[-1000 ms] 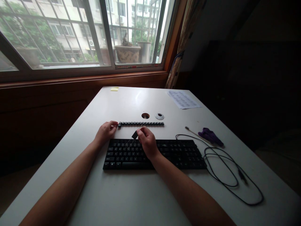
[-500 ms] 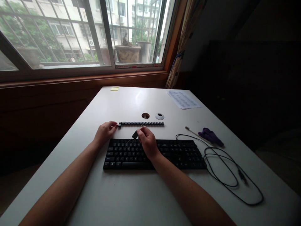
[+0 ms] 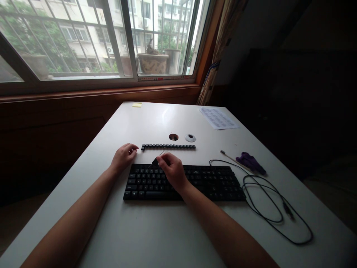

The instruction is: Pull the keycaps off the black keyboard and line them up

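A black keyboard [image 3: 220,188] lies flat on the white table. Above its upper left part my right hand [image 3: 173,169] pinches a wire keycap puller [image 3: 155,161] by its dark middle piece. Thin wires stick out at both ends of it; where the lower tips rest is too small to tell. Behind the keyboard stands a line of black keycaps [image 3: 170,146], with one more in front of its left end. Just left of that end my left hand [image 3: 124,155] rests on the table, fingers apart and holding nothing.
The keyboard's cable [image 3: 276,221] loops at the right, beside a purple cloth [image 3: 251,163] and a thin brush-like stick [image 3: 231,159]. A round hole [image 3: 173,137], a grommet cover [image 3: 190,138], printed sheets [image 3: 219,118] and a yellow note [image 3: 137,105] are farther back.
My right hand has shifted slightly left and down, tilting the keycap puller toward the keyboard's top row. My left hand has drawn slightly away from the keycap line, its fingers loosening.
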`<state>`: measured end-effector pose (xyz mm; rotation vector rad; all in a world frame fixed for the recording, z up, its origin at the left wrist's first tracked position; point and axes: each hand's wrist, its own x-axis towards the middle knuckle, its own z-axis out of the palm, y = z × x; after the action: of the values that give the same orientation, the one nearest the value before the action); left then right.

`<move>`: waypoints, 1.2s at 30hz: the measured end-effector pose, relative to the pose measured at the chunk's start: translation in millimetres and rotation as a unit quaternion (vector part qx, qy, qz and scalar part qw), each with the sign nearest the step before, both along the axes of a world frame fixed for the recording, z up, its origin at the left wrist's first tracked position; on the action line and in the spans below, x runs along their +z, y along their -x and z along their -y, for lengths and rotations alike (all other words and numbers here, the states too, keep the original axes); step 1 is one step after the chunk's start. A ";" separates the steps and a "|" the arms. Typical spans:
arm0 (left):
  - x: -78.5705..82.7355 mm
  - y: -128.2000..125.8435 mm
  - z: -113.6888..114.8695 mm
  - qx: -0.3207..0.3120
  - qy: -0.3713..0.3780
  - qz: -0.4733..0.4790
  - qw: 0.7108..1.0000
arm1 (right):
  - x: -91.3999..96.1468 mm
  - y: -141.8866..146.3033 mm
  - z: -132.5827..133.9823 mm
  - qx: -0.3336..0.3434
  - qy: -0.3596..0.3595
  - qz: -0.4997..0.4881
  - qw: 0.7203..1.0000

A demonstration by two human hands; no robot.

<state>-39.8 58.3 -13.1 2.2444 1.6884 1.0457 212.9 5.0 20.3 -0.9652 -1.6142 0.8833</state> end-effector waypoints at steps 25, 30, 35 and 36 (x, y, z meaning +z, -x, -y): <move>19.0 32.6 8.0 -0.233 0.211 0.031 0.949 | 17.9 41.0 2.6 0.070 -0.181 0.260 0.946; 21.7 32.3 7.5 -0.241 0.232 0.030 0.942 | 7.0 40.3 -0.3 0.054 -0.145 0.228 0.961; 22.0 31.9 8.1 -0.233 0.240 0.032 0.942 | -3.0 39.5 -2.7 0.056 -0.115 0.171 0.977; 21.8 31.9 8.2 -0.232 0.239 0.033 0.942 | -3.9 39.5 -3.3 0.056 -0.109 0.159 0.980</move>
<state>-71.7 50.2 8.7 2.0915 1.1340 0.5236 173.4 8.3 16.4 -0.9008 -2.0085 0.6299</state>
